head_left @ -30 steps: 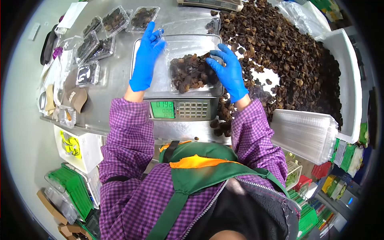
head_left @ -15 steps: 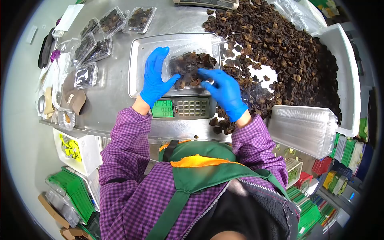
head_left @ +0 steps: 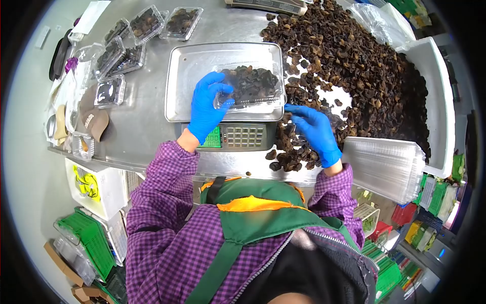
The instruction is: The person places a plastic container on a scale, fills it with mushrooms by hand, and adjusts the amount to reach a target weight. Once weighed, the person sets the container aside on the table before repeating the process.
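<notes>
One clear-plastic box (head_left: 258,105), probably light, bendy, best edge-held: my blue-gloved left hand (head_left: 208,105) grasps it over the silver tray (head_left: 181,76); right hand (head_left: 315,130) unclenched alongside.

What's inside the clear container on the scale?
Dark brown pieces lie in the clear container. The left hand hides part of its left side; anything beneath the top pieces can't be seen.

The clear lid (head_left: 255,103), which stood open past the far edge of the scale (head_left: 188,66), now lies over the dark pieces (head_left: 250,83). The left grip (head_left: 207,107) has shifted from the scale's far left to the lid's left corner, partly covering the scale's display (head_left: 214,138). The right grip (head_left: 316,130) has withdrawn from those pieces to just beside the scale's right edge.
</notes>
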Action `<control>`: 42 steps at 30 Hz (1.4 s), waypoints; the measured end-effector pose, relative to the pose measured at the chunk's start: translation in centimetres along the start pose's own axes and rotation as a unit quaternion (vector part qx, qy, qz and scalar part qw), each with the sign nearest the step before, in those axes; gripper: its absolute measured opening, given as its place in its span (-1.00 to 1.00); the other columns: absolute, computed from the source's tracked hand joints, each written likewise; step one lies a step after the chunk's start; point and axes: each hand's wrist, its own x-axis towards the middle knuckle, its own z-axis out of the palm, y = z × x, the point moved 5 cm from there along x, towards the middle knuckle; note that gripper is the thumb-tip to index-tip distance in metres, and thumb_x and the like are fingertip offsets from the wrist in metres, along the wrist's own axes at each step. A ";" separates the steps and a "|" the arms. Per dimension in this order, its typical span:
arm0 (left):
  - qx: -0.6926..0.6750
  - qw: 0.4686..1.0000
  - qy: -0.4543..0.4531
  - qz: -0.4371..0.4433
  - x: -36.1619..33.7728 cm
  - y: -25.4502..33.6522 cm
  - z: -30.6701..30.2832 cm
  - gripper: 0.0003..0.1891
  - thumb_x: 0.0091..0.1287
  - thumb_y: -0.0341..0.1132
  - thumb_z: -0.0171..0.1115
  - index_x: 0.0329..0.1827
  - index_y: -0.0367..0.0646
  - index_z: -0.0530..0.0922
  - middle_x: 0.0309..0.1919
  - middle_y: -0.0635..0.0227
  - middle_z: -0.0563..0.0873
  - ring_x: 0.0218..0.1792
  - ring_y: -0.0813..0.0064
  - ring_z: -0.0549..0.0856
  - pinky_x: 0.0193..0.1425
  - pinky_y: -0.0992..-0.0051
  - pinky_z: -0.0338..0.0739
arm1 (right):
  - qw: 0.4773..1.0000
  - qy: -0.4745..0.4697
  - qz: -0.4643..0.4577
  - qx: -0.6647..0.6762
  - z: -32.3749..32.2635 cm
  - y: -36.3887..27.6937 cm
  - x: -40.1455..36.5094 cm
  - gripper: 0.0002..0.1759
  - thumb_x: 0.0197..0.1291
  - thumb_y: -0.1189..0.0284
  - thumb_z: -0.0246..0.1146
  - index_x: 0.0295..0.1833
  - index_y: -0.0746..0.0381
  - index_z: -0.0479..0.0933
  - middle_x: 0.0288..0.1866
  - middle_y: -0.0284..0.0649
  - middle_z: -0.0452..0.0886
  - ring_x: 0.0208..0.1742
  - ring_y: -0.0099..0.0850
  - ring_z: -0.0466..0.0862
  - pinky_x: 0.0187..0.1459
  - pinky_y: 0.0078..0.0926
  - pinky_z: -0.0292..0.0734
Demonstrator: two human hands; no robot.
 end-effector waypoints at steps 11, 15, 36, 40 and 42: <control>-0.172 0.968 -0.005 -0.184 -3.8 0.7 -2.0 -0.35 0.15 -0.49 0.34 0.36 -0.05 0.37 0.39 0.20 0.31 0.19 0.28 0.49 0.24 0.32 0.45 | 0.966 0.077 0.156 0.193 3.0 1.6 3.5 -0.67 0.32 0.35 0.18 0.09 0.33 0.52 -0.32 -0.25 0.67 -0.40 -0.57 0.64 -0.42 -0.63 0.53; -0.256 0.915 -0.010 -0.313 -3.5 -0.4 -1.2 -0.32 0.27 -0.48 0.20 0.47 -0.20 0.15 0.31 0.25 0.40 -0.10 0.53 0.60 0.03 0.50 0.56 | 0.968 0.077 0.130 0.199 3.4 3.3 4.5 -0.76 0.27 0.48 0.20 0.00 0.36 0.53 -0.31 -0.27 0.66 -0.40 -0.58 0.64 -0.41 -0.62 0.54; -0.319 0.880 0.059 -0.346 -1.4 0.2 -8.5 -0.51 0.30 -0.28 0.20 0.30 -0.19 0.43 0.22 0.32 0.55 0.12 0.46 0.57 0.20 0.41 0.43 | 0.885 0.372 0.191 -0.206 -30.5 -1.4 -26.2 -0.67 0.21 0.48 0.33 0.05 0.39 0.58 -0.06 -0.23 0.67 -0.11 -0.53 0.60 -0.01 -0.58 0.49; -0.320 0.886 0.065 -0.329 -0.5 0.9 -8.3 -0.53 0.28 -0.29 0.23 0.27 -0.18 0.47 0.19 0.33 0.57 0.11 0.46 0.58 0.18 0.42 0.44 | 0.904 0.371 0.154 -0.149 -31.6 -1.1 -26.3 -0.86 0.15 0.51 0.38 -0.17 0.29 0.62 -0.22 -0.34 0.67 -0.23 -0.62 0.56 -0.13 -0.66 0.45; -0.305 0.893 0.068 -0.323 0.2 0.6 -8.5 -0.54 0.28 -0.30 0.23 0.25 -0.18 0.49 0.17 0.34 0.59 0.09 0.48 0.59 0.15 0.43 0.45 | 0.895 0.388 0.139 -0.170 -30.8 -2.9 -26.2 -0.87 0.14 0.52 0.38 -0.20 0.28 0.61 -0.26 -0.38 0.64 -0.25 -0.64 0.53 -0.14 -0.67 0.44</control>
